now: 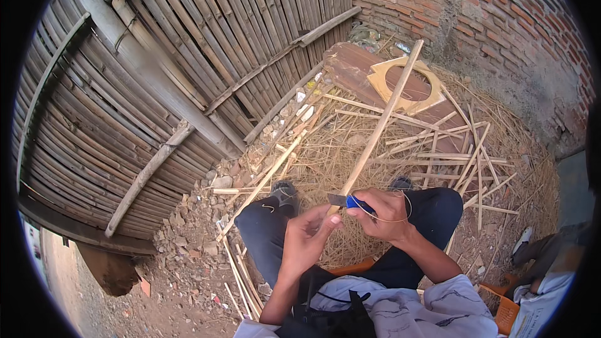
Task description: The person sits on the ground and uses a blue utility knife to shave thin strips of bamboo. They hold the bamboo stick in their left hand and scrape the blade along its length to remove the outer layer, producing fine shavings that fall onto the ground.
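A blue-handled knife (359, 204) in the right grip (386, 214) crosses a long pale strip (379, 122) pinched in the left grip (305, 240), above thin shavings (319, 166) strewn near a slatted fence (250, 25).

We look out from the person's head, through the left of two fisheye cameras worn side by side. Our view faces forward and steeply down, close over the left hand (305, 236) and the right hand (385, 216), with the pale shirt (410, 314) nearest us. It spreads wide, so we take in the bamboo wall (216, 31) far left and the brick wall (510, 37) far right, both bending toward the round rim.
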Motion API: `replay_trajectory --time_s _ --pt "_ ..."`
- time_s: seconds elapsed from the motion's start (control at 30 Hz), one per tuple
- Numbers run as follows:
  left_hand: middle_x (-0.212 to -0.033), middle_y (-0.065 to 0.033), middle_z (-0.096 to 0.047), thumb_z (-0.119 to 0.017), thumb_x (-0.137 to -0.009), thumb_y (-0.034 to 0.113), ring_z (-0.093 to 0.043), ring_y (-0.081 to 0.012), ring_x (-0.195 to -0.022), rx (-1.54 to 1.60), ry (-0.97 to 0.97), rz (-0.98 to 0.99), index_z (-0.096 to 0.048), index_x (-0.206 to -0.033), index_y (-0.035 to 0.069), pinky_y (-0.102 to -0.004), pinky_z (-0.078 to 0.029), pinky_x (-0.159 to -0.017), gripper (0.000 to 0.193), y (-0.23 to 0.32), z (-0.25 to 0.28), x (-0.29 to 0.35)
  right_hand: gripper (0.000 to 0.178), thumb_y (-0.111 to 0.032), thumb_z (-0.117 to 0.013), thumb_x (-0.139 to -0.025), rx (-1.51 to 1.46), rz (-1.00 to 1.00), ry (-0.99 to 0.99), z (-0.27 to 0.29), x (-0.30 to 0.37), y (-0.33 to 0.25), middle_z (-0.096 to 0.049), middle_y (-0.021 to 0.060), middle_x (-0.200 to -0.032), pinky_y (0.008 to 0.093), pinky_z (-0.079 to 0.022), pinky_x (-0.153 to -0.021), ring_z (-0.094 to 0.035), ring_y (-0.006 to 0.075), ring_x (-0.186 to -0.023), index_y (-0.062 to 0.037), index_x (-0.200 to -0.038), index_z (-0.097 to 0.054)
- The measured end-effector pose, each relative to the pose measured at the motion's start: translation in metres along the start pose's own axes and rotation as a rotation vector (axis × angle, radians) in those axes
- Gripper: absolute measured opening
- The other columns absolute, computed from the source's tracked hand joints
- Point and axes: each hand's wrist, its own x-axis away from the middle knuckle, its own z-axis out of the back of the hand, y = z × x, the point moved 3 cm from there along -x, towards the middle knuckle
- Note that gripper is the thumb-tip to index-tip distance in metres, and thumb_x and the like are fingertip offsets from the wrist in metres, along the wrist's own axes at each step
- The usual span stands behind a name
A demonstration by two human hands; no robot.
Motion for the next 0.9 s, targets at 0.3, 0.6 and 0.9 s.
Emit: replay_trajectory --time_s 0.3,0.6,0.9 --pt "-0.092 -0.0018 -0.076 -0.071 -0.11 0.02 -0.053 -0.0016 -0.07 -0.031 0.019 -0.028 -0.074 -0.134 -0.002 -0.0221 -0.039 -0.063 0.033 0.001 0.0 0.004 0.027 -0.029 -0.086 -0.093 0.039 0.036 0.017 0.005 -0.006 -0.001 -0.078 0.0088 -0.088 0.0355 -0.059 -0.058 -0.077 0.0252 -0.069 -0.0069 -0.104 -0.077" --pt "-0.098 -0.0035 -0.077 -0.072 -0.11 0.019 -0.07 -0.0083 -0.091 -0.087 0.022 -0.004 -0.074 -0.136 -0.002 -0.027 -0.056 -0.084 0.034 0.001 0.008 0.013 0.028 -0.028 -0.088 -0.091 0.132 0.066 -0.008 0.023 -0.017 0.004 -0.079 0.0095 -0.088 0.0359 -0.058 -0.059 -0.077 0.0251 -0.069 -0.0059 -0.104 -0.077" --pt "-0.095 -0.0044 -0.078 -0.074 -0.108 0.016 -0.07 -0.0077 -0.087 -0.093 0.048 0.096 -0.077 -0.129 -0.003 -0.0244 -0.056 -0.079 0.029 -0.004 0.037 0.047 0.033 -0.03 -0.074 -0.105 0.262 -0.186 0.285 0.101 -0.083 0.083 -0.074 0.0153 -0.08 0.0362 -0.053 -0.064 -0.072 0.0238 -0.066 0.0021 -0.11 -0.076"
